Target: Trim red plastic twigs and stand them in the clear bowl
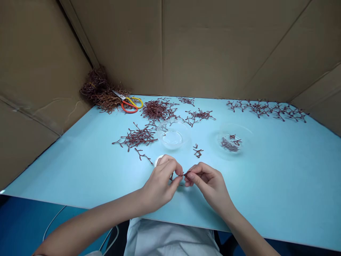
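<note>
Fingertip to fingertip, my two hands meet over the near part of the light blue table. My left hand (165, 177) pinches a small reddish-brown branched twig (172, 176) between thumb and fingers. The thumb and fingers of my right hand (209, 181) close on the right end of what looks like the same twig; the fingers partly hide it. Behind my left hand, a round white object (157, 160) is mostly covered. A few short twig pieces (198, 153) lie just beyond my right hand, and a single forked twig (144, 155) rests to the left.
A clear bowl (174, 135) stands ahead of my hands. Another clear bowl (234, 142), holding twig bits, is at right. Twig piles (137, 137) lie left and behind. Red-and-yellow-handled scissors (129, 105) lean on a tangled bundle (99, 90). Spread twigs (266, 108) line the back right, before cardboard walls (207, 46).
</note>
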A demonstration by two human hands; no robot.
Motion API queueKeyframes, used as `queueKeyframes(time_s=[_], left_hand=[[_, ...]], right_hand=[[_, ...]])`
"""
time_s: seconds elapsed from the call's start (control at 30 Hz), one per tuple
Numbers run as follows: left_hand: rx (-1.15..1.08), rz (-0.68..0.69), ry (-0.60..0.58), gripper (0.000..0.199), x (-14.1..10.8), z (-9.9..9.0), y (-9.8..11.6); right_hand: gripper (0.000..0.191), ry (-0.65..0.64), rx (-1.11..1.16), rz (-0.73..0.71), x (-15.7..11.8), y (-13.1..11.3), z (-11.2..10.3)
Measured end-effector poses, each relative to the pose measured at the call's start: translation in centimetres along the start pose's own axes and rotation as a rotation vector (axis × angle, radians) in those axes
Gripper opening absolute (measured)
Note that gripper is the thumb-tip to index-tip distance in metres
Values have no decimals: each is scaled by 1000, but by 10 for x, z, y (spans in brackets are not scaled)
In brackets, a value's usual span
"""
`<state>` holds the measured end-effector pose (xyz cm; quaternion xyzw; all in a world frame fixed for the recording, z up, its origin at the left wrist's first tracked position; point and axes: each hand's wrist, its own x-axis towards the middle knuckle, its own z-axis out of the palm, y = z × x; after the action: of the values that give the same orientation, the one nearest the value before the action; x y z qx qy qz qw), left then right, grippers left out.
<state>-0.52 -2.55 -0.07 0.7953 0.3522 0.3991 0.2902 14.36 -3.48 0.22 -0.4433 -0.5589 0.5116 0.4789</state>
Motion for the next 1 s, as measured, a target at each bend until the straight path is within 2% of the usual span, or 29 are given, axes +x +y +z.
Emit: queueKeyframes(time_s=[0.1,0.17,0.23,0.37,0.43,0.57,0.7,0.8,0.9,1.0], left_hand=[[-113,-152,2,15,4,1,3],[-280,-276,5,14,10,1,6],[-474,-391,10,17,19,1,10],[-694,-524,35,25,39,7,25],[-737,-541,17,26,48,14,35],[-760,-549,-62,27,67,30,54],[-761,-546,-139,26,96,49,71],[-652,-434,-206,22,121,65,77],[-529,-340,-280,20,146,82,76],[-497,-365,-372,19,174,101,73]], right_hand=[[19,14,-6,-30,-2,1,-5],[24,72,3,-49,-4,5,-11],[27,110,15,-4,-7,11,-16],[28,-43,98,169,-12,16,-18],[25,-52,165,179,-13,12,-18],[25,16,214,162,-17,-3,-27],[33,72,338,158,-25,-18,-51],[36,117,451,173,-28,-28,-73],[32,192,396,198,-25,-37,-95],[26,241,176,224,-16,-44,-123]])
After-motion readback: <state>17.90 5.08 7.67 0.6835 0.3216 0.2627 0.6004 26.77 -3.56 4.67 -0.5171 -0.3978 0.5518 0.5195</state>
